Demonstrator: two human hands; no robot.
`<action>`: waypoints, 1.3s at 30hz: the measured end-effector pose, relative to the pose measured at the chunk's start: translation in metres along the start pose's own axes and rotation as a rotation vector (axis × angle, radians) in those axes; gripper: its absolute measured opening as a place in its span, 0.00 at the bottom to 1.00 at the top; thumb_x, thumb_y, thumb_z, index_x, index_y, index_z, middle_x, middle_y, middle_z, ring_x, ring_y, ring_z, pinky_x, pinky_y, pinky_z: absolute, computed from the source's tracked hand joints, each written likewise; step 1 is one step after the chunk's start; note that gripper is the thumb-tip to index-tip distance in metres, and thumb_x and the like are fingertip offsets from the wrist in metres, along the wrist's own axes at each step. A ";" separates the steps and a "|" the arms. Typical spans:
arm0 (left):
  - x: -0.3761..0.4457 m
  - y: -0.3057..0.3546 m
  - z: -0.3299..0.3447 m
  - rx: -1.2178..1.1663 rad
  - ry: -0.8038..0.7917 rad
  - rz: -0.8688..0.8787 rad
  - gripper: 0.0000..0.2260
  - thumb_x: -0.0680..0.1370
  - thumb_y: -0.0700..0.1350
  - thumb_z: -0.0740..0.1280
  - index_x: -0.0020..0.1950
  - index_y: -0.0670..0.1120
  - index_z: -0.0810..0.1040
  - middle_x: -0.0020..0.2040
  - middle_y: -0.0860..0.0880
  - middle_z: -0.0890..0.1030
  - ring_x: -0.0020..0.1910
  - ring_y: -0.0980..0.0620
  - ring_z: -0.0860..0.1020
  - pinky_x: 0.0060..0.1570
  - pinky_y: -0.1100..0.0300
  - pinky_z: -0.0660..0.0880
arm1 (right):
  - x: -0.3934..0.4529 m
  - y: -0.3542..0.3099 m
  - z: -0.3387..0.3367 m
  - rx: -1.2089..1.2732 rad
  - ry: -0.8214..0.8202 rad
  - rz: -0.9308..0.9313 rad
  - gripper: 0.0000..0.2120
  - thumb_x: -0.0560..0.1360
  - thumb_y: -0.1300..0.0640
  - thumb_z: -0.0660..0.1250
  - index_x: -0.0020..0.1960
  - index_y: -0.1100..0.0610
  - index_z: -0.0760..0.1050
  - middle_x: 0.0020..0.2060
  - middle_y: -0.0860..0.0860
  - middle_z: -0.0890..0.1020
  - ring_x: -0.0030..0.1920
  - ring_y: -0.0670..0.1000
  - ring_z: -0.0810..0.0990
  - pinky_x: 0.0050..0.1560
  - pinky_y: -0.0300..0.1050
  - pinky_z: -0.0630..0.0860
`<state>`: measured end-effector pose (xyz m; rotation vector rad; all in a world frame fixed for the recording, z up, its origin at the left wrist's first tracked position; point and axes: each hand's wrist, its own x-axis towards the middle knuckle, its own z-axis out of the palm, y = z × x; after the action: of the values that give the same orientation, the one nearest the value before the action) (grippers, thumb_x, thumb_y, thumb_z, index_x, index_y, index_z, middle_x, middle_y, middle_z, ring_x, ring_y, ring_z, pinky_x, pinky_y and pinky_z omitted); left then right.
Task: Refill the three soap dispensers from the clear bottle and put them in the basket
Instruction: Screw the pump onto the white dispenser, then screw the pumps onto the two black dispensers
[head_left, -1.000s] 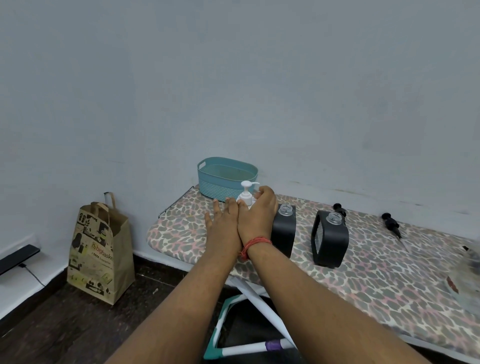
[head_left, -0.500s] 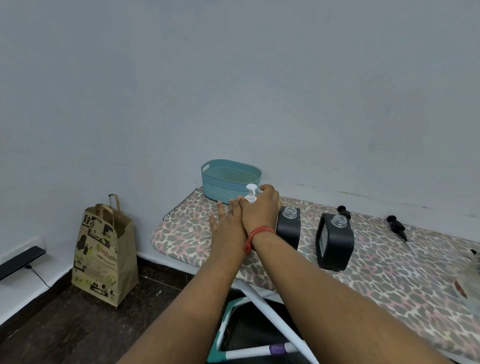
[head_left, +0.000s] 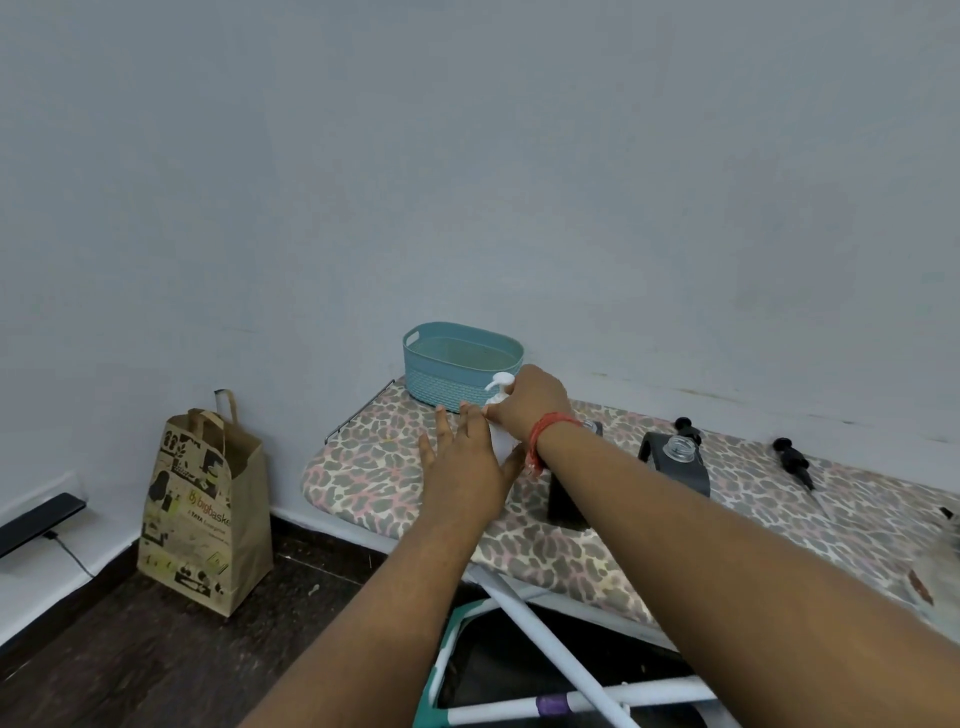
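Fingers of the left hand (head_left: 467, 467) lay nearly straight and a little spread against the side of the white dispenser (head_left: 500, 410), steadying it, while the right hand (head_left: 530, 402) curled over the pump head from above and gripped it. The dispenser stood upright on the ironing board (head_left: 374, 483), just in front of the teal basket (head_left: 460, 366) and largely hidden by both hands. By my judgement it was a light plastic bottle with a smooth, possibly slippery wall, so the body was the place for a firm hold and the collar under the pump the place to twist; how full it was could not be seen.

Just beside the right wrist stood a black dispenser (head_left: 566, 504), and further right a second black dispenser (head_left: 680, 460) with its glass neck open. Two black pumps (head_left: 688, 428) (head_left: 792, 457) lay loose on the leopard-print cover beyond them, well apart from each other. The padded cover looked soft and slightly yielding, so tall bottles might rock on it.

Below, the board's white legs crossed over a dark floor. A printed paper bag (head_left: 200, 512) stood near the pale blue wall (head_left: 467, 156), against which the basket sat.
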<state>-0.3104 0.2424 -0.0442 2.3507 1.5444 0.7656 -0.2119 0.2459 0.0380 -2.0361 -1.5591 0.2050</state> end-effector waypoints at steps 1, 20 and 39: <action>0.000 0.000 0.001 0.008 0.005 -0.004 0.37 0.81 0.64 0.57 0.81 0.43 0.50 0.82 0.45 0.56 0.81 0.42 0.46 0.78 0.38 0.47 | 0.003 -0.001 -0.005 -0.063 -0.075 -0.036 0.09 0.74 0.53 0.70 0.54 0.49 0.81 0.34 0.44 0.73 0.44 0.52 0.76 0.50 0.43 0.74; 0.000 0.003 0.004 0.051 0.022 -0.015 0.34 0.81 0.61 0.59 0.80 0.43 0.52 0.82 0.45 0.55 0.81 0.41 0.45 0.78 0.38 0.46 | -0.012 0.008 0.000 -0.115 0.074 -0.029 0.08 0.72 0.53 0.63 0.44 0.42 0.81 0.39 0.47 0.78 0.45 0.53 0.77 0.46 0.46 0.74; -0.023 0.063 -0.048 0.185 0.276 0.266 0.39 0.80 0.69 0.46 0.82 0.46 0.40 0.82 0.43 0.38 0.81 0.43 0.37 0.78 0.41 0.41 | -0.054 0.087 -0.140 -0.174 0.204 0.060 0.26 0.79 0.40 0.61 0.71 0.55 0.69 0.67 0.54 0.72 0.68 0.59 0.68 0.66 0.60 0.69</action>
<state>-0.2941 0.1909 0.0177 2.7208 1.4745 1.0892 -0.0942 0.1342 0.0979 -2.1624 -1.4334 -0.1178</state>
